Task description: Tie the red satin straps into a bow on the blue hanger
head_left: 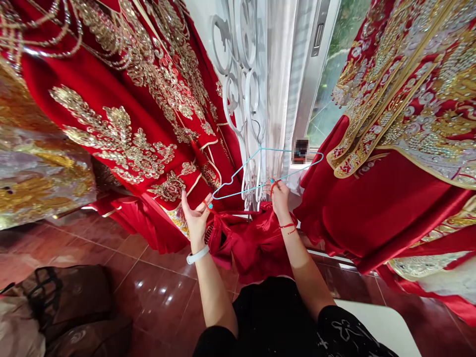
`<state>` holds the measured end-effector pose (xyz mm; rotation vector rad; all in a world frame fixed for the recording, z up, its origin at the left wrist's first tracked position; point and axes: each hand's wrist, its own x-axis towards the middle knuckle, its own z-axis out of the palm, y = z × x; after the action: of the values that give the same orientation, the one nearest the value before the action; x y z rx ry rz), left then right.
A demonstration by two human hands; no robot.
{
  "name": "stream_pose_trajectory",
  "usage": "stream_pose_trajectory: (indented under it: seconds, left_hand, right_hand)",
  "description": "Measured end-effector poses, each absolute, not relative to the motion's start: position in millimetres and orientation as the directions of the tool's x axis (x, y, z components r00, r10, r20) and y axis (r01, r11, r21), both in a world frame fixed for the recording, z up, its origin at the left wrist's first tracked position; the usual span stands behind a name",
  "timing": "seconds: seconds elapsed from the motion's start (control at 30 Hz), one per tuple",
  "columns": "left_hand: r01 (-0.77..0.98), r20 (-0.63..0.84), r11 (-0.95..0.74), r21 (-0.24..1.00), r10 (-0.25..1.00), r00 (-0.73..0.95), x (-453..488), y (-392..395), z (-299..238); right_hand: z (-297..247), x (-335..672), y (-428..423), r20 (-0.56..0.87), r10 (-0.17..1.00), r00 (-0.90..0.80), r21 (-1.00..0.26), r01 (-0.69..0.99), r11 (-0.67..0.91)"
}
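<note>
A light blue wire hanger (260,171) hangs in front of a white scrolled metal grille (241,99). My left hand (196,215), with a white band at the wrist, pinches a thin red loop of a plain red satin garment (253,243) close to the hanger's left end. My right hand (279,197), a red string round its wrist, grips the hanger's lower bar together with another red loop. The red garment droops below both hands.
Red robes with heavy gold embroidery hang at the left (122,114) and the right (405,124). A window (334,69) and a white curtain (282,74) lie behind the grille. A dark bag (67,297) rests on the red-brown tiled floor (156,292).
</note>
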<state>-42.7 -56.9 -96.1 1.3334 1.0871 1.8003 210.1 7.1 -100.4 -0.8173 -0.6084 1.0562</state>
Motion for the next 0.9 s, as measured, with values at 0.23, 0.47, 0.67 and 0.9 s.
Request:
stream_pose_trajectory:
  seconds: [0.23, 0.47, 0.67, 0.9]
  left_hand:
    - [0.040, 0.457, -0.455, 0.890, 0.882, -0.114, -49.6, -32.9, -81.0]
    - [0.100, 0.410, -0.422, 0.901, 0.904, 0.120, -52.7, -17.5, -43.4]
    - [0.163, 0.334, -0.404, 0.900, 0.880, 0.337, -38.2, -2.5, -8.8]
    - [0.245, 0.255, -0.394, 0.886, 0.854, 0.453, -24.9, 5.9, -5.1]
  right_hand:
    - [-104.9, 206.6, 2.5, 0.062, 0.928, 0.367, -0.826, -0.504, 0.254]
    - [-104.6, 201.7, -6.2, 0.067, 0.946, 0.318, -0.843, -0.490, 0.224]
    - [-104.9, 199.5, -7.7, 0.062, 0.943, 0.328, -0.844, -0.488, 0.225]
    - [-104.4, 204.2, -6.0, 0.048, 0.942, 0.331, -0.869, -0.450, 0.203]
